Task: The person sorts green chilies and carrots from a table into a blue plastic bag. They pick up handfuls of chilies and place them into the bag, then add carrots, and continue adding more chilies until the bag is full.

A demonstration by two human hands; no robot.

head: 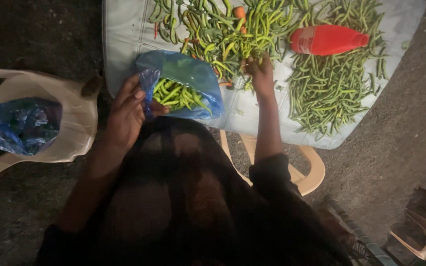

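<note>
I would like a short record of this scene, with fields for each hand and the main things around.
left hand: holds open the blue plastic bag with green chillies inside
right hand: reaches into the chilli pile
surface: pale sheet
red bottle: lies on its side among chillies
far left: second blue bag in beige bag

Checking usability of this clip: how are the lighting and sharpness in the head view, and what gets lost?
Head view: light falls mostly on the pale sheet and green chillies; the ground and the person's dark clothing sink into shadow. The left hand on the blue bag is dim but readable; the right hand in the pile is slightly soft. The red bottle looks oversaturated, detail lost.
</note>
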